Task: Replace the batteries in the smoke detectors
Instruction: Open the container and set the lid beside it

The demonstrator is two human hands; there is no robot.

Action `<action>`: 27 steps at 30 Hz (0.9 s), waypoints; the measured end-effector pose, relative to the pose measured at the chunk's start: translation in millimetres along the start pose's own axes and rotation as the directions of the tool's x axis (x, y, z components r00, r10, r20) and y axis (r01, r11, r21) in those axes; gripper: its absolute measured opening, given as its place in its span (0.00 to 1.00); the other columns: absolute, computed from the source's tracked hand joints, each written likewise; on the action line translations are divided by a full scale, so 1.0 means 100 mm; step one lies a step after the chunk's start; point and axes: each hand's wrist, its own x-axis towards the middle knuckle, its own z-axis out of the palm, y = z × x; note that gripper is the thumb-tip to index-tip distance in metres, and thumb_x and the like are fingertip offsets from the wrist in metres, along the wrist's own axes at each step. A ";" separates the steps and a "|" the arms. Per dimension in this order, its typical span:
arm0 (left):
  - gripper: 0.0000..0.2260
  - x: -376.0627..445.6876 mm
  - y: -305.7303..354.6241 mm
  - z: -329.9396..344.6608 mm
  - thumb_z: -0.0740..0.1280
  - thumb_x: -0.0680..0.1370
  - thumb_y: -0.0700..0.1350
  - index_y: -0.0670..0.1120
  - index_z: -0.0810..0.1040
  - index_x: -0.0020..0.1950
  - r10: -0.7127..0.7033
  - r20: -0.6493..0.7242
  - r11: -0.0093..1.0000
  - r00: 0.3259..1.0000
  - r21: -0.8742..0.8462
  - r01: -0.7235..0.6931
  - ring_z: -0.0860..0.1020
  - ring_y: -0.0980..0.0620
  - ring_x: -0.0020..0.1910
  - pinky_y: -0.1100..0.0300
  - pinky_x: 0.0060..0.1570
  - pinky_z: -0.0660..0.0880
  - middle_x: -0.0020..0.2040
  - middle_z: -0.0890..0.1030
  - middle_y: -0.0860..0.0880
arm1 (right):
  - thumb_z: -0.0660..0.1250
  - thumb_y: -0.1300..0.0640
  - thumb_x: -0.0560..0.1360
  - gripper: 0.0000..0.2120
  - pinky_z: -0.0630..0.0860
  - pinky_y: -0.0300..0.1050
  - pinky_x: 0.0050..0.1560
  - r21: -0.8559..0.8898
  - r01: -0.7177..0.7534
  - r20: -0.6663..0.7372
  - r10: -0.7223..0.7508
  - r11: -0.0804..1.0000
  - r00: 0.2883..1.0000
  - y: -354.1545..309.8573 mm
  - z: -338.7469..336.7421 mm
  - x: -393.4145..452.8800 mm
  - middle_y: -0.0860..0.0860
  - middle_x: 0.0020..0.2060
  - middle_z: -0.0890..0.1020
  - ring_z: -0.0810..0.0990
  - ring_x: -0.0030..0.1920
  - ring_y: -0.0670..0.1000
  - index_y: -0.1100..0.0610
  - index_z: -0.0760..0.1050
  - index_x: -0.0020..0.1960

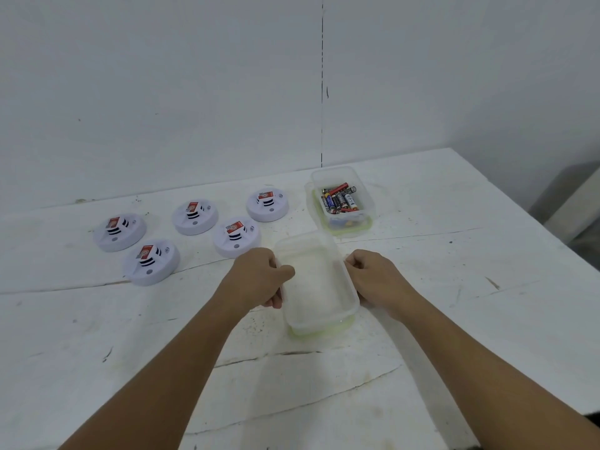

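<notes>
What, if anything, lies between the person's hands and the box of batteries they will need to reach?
Only the empty container that the left hand and right hand grip by its sides. The battery box sits just behind it, open-topped; nothing else visible blocks the way.

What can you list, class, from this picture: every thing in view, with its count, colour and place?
detectors: five, white with red labels, on the table's left half in a loose cluster.
battery box: one, clear with a green lid under it, far centre-right of the table, open.
batteries: a mixed pile, black, red, blue and silver, inside the battery box.
empty box: one, clear, green-edged at its base, at the table's centre, held between both hands.
table: one, white and scuffed.
wall: white, behind the table.
left hand: grips the empty box's left side.
right hand: grips its right side.
</notes>
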 end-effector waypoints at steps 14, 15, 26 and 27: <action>0.35 -0.33 0.03 -0.03 0.52 0.70 0.79 0.52 0.73 0.57 -0.126 0.152 0.992 0.980 0.028 0.123 0.85 0.52 0.46 0.49 0.63 0.77 0.52 0.80 0.49 | 0.70 0.50 0.79 0.07 0.83 0.47 0.39 -0.115 0.045 0.005 -0.044 0.992 0.999 -0.01 -0.13 -0.06 0.51 0.35 0.86 0.83 0.30 0.49 0.54 0.80 0.48; 0.34 -0.33 0.05 -0.01 0.52 0.71 0.79 0.52 0.73 0.58 -0.110 0.165 0.994 0.980 0.045 0.104 0.85 0.52 0.47 0.49 0.63 0.77 0.53 0.80 0.49 | 0.69 0.51 0.79 0.06 0.83 0.46 0.38 -0.138 0.049 0.009 -0.049 0.989 0.999 0.00 -0.16 -0.07 0.51 0.35 0.86 0.84 0.30 0.51 0.54 0.80 0.48; 0.35 -0.23 0.45 0.38 0.56 0.72 0.78 0.54 0.72 0.67 0.061 0.334 0.976 0.941 0.176 -0.126 0.84 0.55 0.49 0.50 0.63 0.76 0.54 0.82 0.52 | 0.70 0.55 0.77 0.03 0.79 0.41 0.34 -0.102 -0.042 -0.107 0.031 0.994 0.994 0.34 -0.73 -0.31 0.51 0.35 0.86 0.84 0.30 0.50 0.54 0.80 0.47; 0.35 -0.20 0.49 0.44 0.56 0.73 0.77 0.54 0.72 0.68 0.069 0.334 0.978 0.940 0.163 -0.130 0.85 0.55 0.49 0.50 0.63 0.76 0.54 0.82 0.52 | 0.70 0.54 0.77 0.03 0.81 0.43 0.36 -0.097 -0.050 -0.124 0.038 0.994 0.992 0.37 -0.79 -0.34 0.51 0.35 0.86 0.85 0.31 0.50 0.53 0.80 0.47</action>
